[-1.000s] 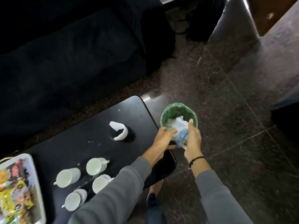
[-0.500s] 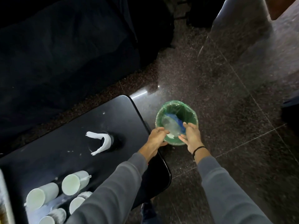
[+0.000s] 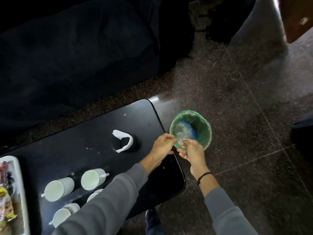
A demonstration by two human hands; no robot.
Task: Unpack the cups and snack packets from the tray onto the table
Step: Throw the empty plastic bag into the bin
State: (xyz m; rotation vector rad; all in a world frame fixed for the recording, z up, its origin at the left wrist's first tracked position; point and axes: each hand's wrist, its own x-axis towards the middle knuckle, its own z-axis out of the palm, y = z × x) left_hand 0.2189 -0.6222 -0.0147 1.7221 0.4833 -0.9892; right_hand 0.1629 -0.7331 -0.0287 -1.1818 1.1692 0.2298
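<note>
My black table [image 3: 88, 133] carries four white cups [image 3: 92, 178] bunched near its front edge; whether they stand or lie I can't quite tell. A white tray [image 3: 19, 177] of snack packets [image 3: 5, 200] sits at the left end. Toward the right, a curled white strip [image 3: 126, 140] rests on a dark round thing [image 3: 135, 146]. A green-lined bin [image 3: 205, 133] stands on the speckled floor [image 3: 245, 158] beside it.

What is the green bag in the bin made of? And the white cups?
The green bag looks like thin plastic film: see-through, crinkly, slightly shiny. The white cups look like glazed ceramic, maybe plastic: smooth, opaque, with small handles.
</note>
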